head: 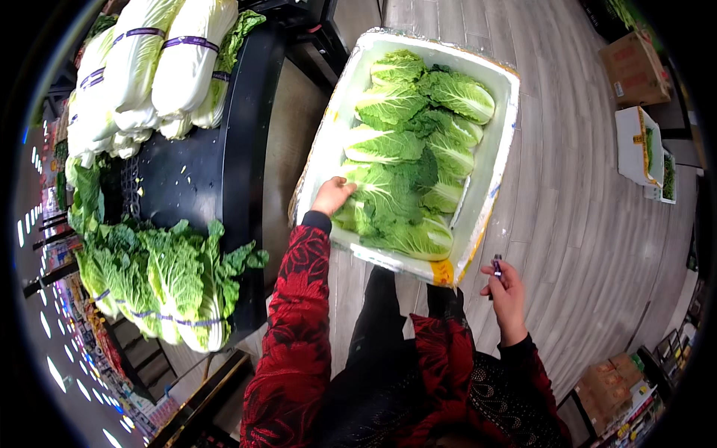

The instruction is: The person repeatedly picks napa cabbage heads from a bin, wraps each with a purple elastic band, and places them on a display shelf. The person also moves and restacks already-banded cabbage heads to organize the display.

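Note:
A white foam box (506,151) wrapped in clear film stands in front of me, holding two rows of napa cabbages (386,144). My left hand (334,195) reaches over its left wall, fingers at the base end of a napa cabbage (374,182) in the left row. Whether they grip it or only touch it is unclear. Off the box's near right corner, my right hand (508,294) is closed around a small dark purple object (497,265). The fingers hide part of that object, and its kind cannot be told.
A black display shelf (182,173) at left bears napa cabbages with purple bands (187,67) at the back and more banded cabbages (176,280) at the front. Along the right stand a cardboard carton (636,70) and a white foam box with greens (633,145) on the wood-look floor (554,168).

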A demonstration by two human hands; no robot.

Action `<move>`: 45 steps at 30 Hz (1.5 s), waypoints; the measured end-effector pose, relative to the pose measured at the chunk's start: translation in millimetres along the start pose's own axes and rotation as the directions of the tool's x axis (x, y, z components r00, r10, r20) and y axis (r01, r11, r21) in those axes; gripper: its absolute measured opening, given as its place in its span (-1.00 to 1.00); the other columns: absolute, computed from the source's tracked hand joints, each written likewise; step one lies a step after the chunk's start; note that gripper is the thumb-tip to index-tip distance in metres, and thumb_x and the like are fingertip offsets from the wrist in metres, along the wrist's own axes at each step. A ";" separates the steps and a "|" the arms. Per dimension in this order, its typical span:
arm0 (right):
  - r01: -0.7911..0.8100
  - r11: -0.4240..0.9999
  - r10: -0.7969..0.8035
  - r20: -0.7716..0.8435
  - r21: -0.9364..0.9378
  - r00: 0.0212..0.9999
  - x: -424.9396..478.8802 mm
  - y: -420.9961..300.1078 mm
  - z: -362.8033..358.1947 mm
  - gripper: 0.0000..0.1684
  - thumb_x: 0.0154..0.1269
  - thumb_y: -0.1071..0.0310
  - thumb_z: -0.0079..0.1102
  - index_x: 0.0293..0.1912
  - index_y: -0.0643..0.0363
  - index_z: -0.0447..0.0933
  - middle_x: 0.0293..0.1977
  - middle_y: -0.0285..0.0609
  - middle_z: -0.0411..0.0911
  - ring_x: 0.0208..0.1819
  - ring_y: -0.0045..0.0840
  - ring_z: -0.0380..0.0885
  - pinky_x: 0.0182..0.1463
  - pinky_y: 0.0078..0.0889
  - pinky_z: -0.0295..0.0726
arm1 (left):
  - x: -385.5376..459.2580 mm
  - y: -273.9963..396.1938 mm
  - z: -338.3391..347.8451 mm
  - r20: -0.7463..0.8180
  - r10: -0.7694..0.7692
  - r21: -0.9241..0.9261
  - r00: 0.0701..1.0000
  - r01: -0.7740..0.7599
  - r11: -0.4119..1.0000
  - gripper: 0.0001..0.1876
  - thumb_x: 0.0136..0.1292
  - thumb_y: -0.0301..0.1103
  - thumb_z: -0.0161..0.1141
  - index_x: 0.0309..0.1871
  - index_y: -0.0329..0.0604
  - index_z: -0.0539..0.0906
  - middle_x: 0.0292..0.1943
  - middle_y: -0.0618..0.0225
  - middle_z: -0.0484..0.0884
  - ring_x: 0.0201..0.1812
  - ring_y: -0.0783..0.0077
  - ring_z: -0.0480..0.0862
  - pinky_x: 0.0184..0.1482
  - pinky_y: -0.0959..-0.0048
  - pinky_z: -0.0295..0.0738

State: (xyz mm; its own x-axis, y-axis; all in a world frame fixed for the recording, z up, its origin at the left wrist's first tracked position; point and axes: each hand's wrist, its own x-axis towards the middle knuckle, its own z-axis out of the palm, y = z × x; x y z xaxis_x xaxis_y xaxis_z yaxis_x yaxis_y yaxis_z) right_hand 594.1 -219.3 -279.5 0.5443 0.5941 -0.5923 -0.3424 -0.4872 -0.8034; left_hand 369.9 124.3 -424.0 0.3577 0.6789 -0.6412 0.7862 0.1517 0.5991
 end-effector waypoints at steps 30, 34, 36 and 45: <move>0.045 0.979 0.059 -0.489 0.199 0.870 123.2 91.7 16.9 -0.67 0.27 0.47 -0.07 0.04 0.25 0.29 -0.14 -0.17 0.46 -0.35 -0.69 0.46 -0.34 -0.64 0.50 | 144.5 -7.5 39.2 0.229 -0.342 -0.910 0.911 0.325 0.258 -0.55 0.00 0.14 0.16 -0.10 0.15 0.45 -0.37 0.54 0.50 -0.70 0.57 0.27 -0.32 0.43 0.45; 0.052 0.978 0.051 -0.477 0.200 0.877 127.8 96.8 15.4 -0.67 0.27 0.48 -0.09 0.04 0.25 0.29 -0.15 -0.16 0.46 -0.31 -0.68 0.46 -0.34 -0.65 0.50 | 149.3 -17.8 34.6 0.263 -0.310 -0.915 0.914 0.338 0.221 -0.61 -0.01 0.09 0.19 -0.13 0.24 0.46 -0.39 0.57 0.49 -0.73 0.59 0.20 -0.31 0.38 0.43; 0.052 0.975 0.059 -0.479 0.216 0.876 126.9 99.4 15.7 -0.67 0.26 0.49 -0.09 0.04 0.26 0.29 -0.15 -0.16 0.46 -0.31 -0.68 0.45 -0.34 -0.65 0.50 | 146.4 -5.5 37.9 0.185 -0.400 -0.914 0.898 0.306 0.265 -0.63 -0.01 0.08 0.19 -0.14 0.28 0.46 -0.45 0.62 0.48 -0.82 0.64 0.06 -0.27 0.34 0.44; 0.049 0.983 0.044 -0.483 0.179 0.875 128.1 94.2 16.5 -0.70 0.25 0.47 -0.08 0.00 0.24 0.33 -0.25 -0.26 0.47 -0.41 -0.74 0.40 -0.40 -0.71 0.41 | 137.3 -8.1 22.9 0.266 -0.282 -0.817 0.922 0.371 0.441 -0.62 -0.04 0.03 0.22 -0.13 0.27 0.47 -0.44 0.60 0.46 -0.69 0.63 0.26 -0.29 0.39 0.41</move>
State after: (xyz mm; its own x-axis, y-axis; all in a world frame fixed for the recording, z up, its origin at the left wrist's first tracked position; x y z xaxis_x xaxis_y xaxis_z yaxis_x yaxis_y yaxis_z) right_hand 618.9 -178.5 -432.0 0.8308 0.1895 -0.5234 -0.4463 -0.3351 -0.8298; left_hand 424.2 199.9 -527.8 0.2418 0.3915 -0.8878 0.0674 0.9060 0.4179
